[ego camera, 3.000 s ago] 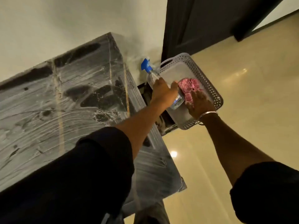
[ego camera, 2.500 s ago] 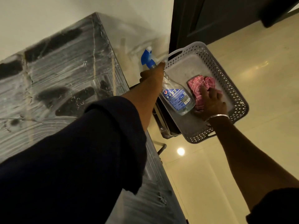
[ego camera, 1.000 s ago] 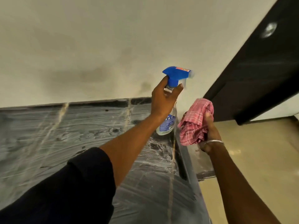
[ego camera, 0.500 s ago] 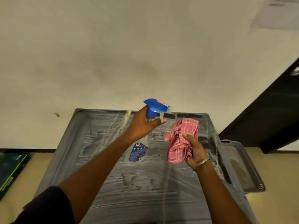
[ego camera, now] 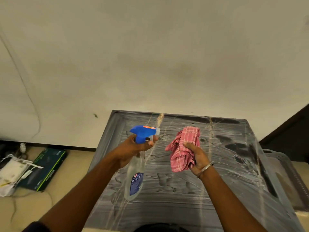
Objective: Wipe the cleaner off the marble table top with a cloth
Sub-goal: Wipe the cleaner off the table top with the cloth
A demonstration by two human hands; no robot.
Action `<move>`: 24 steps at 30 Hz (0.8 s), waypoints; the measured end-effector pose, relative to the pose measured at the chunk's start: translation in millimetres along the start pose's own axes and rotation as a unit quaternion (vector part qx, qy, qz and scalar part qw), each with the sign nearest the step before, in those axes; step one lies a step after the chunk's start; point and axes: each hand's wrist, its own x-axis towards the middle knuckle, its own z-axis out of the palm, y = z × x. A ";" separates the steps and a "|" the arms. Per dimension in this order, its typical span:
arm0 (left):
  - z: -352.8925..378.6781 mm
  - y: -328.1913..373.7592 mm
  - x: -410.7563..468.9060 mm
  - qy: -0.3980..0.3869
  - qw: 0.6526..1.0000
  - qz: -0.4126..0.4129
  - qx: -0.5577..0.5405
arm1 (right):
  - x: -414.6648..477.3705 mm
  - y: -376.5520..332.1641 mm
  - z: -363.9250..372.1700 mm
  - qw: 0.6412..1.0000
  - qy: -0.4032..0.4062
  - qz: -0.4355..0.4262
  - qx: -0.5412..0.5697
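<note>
Two hands are up. The left hand (ego camera: 132,150) is wrapped round the neck of one spray bottle (ego camera: 135,178). Just beside it, the right hand (ego camera: 198,159) squeezes one bunched pink checked cloth (ego camera: 183,148). Under both lies one marble table top (ego camera: 225,181), streaky white with cleaner (ego camera: 175,204).

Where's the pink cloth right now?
Head view, right of centre: the pink checked cloth is bunched in the right hand over the marble table top, beside the spray bottle.
</note>
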 end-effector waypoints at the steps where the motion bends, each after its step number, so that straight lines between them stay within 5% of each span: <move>1: -0.3 -2.3 -1.9 0.023 1.000 -0.002 0.016 | 2.5 2.4 1.9 1.000 -0.006 0.005 -0.006; 12: 7.8 -25.1 -1.2 0.219 0.943 0.072 0.241 | 8.4 16.3 29.9 0.995 -0.075 0.016 -0.063; 20: 25.5 -24.8 8.8 0.264 0.920 0.082 0.278 | 7.7 24.1 38.0 0.993 -0.095 0.029 -0.064; 24: 20.7 -26.9 12.9 0.206 0.927 0.110 0.292 | 12.9 24.2 38.5 0.993 -0.098 0.026 -0.056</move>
